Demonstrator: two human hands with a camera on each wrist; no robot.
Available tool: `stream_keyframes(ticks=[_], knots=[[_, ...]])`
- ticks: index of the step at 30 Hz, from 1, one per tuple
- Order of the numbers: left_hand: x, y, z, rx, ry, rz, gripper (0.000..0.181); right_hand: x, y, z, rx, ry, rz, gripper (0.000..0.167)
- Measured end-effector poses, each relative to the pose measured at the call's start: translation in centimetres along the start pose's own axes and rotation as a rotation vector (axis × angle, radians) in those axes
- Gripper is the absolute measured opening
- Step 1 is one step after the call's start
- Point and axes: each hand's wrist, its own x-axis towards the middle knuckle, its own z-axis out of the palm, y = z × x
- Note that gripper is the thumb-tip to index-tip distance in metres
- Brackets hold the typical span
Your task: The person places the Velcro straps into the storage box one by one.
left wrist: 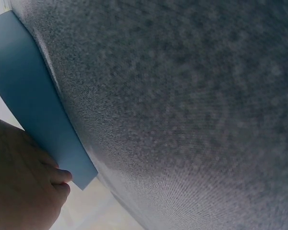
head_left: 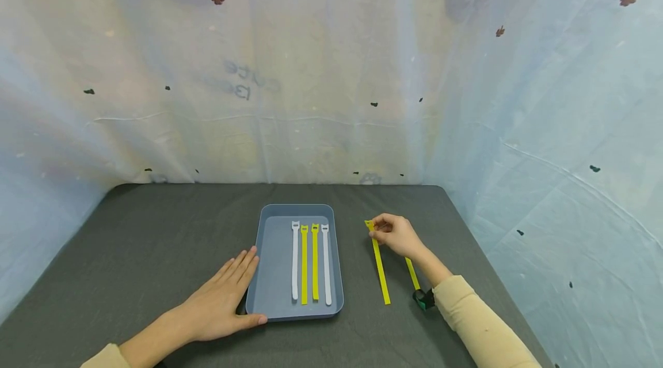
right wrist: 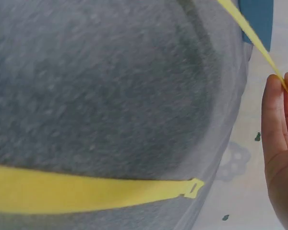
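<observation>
My right hand (head_left: 397, 235) pinches a yellow cable strap (head_left: 380, 267) near its slotted head, to the right of the tray; in the right wrist view the held strap (right wrist: 249, 32) slants up from the fingertips. Another yellow strap (head_left: 412, 273) lies on the table under my right forearm, partly hidden in the head view. My left hand (head_left: 220, 299) rests with straight fingers against the left edge of the blue-grey tray (head_left: 274, 310). Inside the tray, white straps (head_left: 295, 264) (head_left: 326, 270) lie on the outside of two yellow straps (head_left: 304, 267) (head_left: 315, 264), all lengthwise and side by side.
A dark grey cloth (head_left: 171, 230) covers the table. A black band with a green patch (head_left: 425, 300) shows at my right wrist. Pale patterned sheeting (head_left: 311, 68) hangs behind the table and along its right side.
</observation>
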Motion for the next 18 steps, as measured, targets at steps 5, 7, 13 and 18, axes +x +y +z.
stream_keyframes(ticks=[5,7,13,18], knots=[[0.0,0.0,-0.1,0.007,0.002,0.006,0.118,0.0,-1.2,0.0,0.039,-0.008,-0.025,0.022],[0.0,0.0,-0.1,0.009,0.004,0.007,0.118,0.0,-1.6,0.0,0.052,-0.008,-0.027,0.022],[0.0,-0.1,0.1,0.017,0.01,0.008,0.118,0.3,-2.6,0.4,0.121,0.002,0.003,0.025],[-0.1,-0.1,0.1,0.008,0.01,0.003,0.118,0.5,-3.4,0.7,0.171,-0.003,0.002,0.028]])
